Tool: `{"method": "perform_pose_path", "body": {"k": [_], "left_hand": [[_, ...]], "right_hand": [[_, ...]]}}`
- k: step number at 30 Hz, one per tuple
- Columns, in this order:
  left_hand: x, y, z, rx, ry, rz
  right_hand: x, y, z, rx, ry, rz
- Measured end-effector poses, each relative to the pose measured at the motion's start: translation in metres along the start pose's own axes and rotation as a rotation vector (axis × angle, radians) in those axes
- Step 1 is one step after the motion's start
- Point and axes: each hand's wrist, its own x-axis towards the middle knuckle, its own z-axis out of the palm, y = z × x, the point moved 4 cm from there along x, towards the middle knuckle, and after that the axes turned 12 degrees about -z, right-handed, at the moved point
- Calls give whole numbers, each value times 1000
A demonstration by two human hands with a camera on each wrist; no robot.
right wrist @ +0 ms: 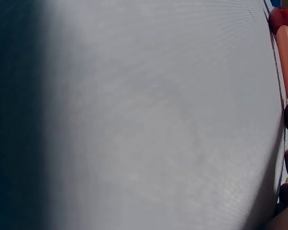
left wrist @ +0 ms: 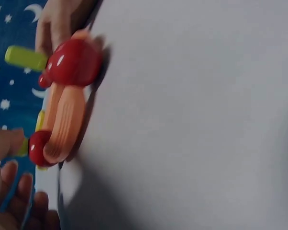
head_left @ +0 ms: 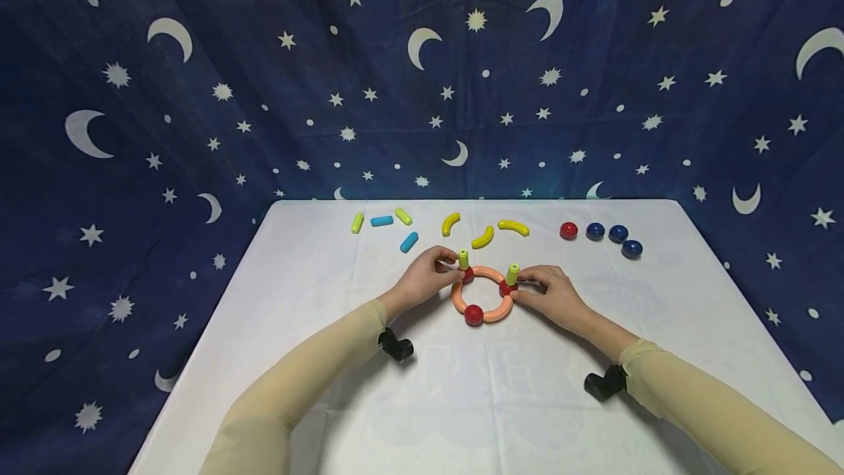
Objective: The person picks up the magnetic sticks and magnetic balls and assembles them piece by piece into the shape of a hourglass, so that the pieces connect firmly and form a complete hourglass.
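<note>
On the white table lies a ring of orange curved pieces (head_left: pixel 490 271) joined by red balls, with the nearest ball (head_left: pixel 474 315) at the front. Short green sticks (head_left: pixel 464 260) stand upright in the other two balls. My left hand (head_left: pixel 427 274) pinches the back-left red ball (left wrist: pixel 38 147), thumb low and fingers curled near its stick. At the right side of the ring, my right hand (head_left: pixel 552 297) holds the other red ball (head_left: pixel 506 289) between thumb and fingers, beside its green stick (head_left: pixel 513 274). In the right wrist view, only the ring's edge and some fingers show.
Behind the ring lie green sticks (head_left: pixel 357 223), blue sticks (head_left: pixel 382 221) and yellow curved pieces (head_left: pixel 483 237). A loose red ball (head_left: pixel 568 231) and several dark blue balls (head_left: pixel 596 232) sit at the back right. A star-and-moon cloth (head_left: pixel 422 108) hangs behind the table (head_left: pixel 422 416).
</note>
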Motion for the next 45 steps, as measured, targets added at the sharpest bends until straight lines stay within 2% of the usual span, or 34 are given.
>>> {"method": "perform_pose_path", "body": {"k": [5,10,14,18,28,38,45], "left_hand": [[-22,-5,4,131,52,5],[-43,-3,19,299,43,71],[-50,1,29,401,65,122],[-50,1,33,453,96,125],[-46,-5,24,372,58,97],[-34,-11,7,344,103,64],[-26,-14,-2,311,103,54]], "right_hand": [[-1,2,0,-10,-7,5],[-3,2,-3,-33,-18,9],[-4,0,-4,-43,-20,10],[-3,-2,-3,-69,-35,12],[-10,-10,-1,-117,-62,-10],[-18,-25,11,-133,-80,-37],[-24,-36,18,-142,-142,-72]]}}
